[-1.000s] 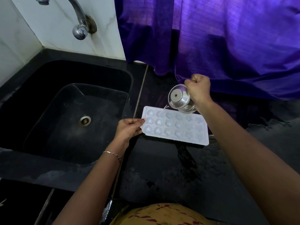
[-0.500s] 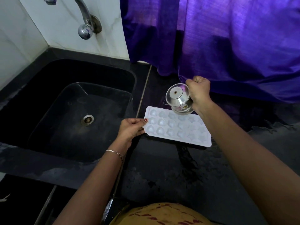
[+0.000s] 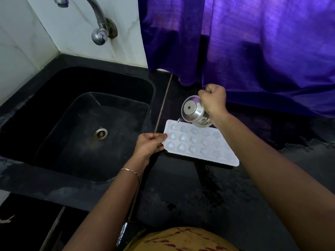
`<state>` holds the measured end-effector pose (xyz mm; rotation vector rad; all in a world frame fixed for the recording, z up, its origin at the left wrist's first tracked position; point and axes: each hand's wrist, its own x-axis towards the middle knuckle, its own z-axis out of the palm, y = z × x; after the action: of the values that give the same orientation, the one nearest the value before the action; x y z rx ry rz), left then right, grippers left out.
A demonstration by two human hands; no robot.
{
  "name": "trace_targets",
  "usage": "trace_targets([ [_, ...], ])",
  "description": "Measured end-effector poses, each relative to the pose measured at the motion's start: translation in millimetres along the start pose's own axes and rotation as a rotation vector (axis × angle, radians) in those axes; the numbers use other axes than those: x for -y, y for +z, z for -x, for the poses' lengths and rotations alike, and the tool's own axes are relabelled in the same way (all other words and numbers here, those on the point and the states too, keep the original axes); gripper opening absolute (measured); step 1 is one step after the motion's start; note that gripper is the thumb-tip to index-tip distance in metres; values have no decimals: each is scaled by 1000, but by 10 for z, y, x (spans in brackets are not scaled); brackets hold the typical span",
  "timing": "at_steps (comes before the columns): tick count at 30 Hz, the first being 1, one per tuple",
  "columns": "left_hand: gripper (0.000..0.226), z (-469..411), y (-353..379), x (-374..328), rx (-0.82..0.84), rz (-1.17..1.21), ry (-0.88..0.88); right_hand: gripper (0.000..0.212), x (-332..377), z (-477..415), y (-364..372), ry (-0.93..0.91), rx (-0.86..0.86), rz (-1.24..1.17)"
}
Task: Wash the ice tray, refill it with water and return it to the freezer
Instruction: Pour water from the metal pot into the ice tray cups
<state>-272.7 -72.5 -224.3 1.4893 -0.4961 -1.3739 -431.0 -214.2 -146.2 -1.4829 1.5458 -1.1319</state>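
**White ice tray under a tipped steel cup**

White plastic, moulded with rows of heart-shaped cells, the ice tray (image 3: 199,143) lies flat on the black stone counter (image 3: 190,196) at the centre of the frame, just right of the sink (image 3: 76,124). Its left end sits close to the seam between sink and counter.

The left hand (image 3: 149,144) comes in from the lower middle and pinches the tray's left edge, thumb on top and fingers curled beneath. A thin bracelet (image 3: 131,172) circles that wrist.

The right hand (image 3: 213,98) is above the tray's far edge, closed in a fist around a small steel cup (image 3: 194,111). The cup is tipped over sideways so its round base faces the camera and its mouth points down at the tray's upper left corner. A thin thread of water appears to fall from the lip onto that corner, though it is faint and hard to make out.

The sink is a deep black basin filling the left half of the frame, with a metal drain (image 3: 100,134) in its floor. A chrome tap (image 3: 97,24) curves out from the white marble wall at the upper left. A purple curtain (image 3: 253,42) hangs across the upper right, its hem reaching the counter behind the cup. The counter surface in front of the tray looks wet and blotchy. At the bottom edge a patch of yellow patterned cloth (image 3: 181,240) shows.
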Motion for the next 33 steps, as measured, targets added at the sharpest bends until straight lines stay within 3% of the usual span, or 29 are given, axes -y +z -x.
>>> trace_targets([
  [17,9,0,3,-8,-10,-13,-4,40,-4,-2,-9,-5,-4,38],
  [26,10,4,2,-17,-9,-18,-4,42,-25,42,-163,266,-82,-274],
  [33,12,0,-8,1,-6,-34,-4,45,-203,150,-537,346,-162,-407],
])
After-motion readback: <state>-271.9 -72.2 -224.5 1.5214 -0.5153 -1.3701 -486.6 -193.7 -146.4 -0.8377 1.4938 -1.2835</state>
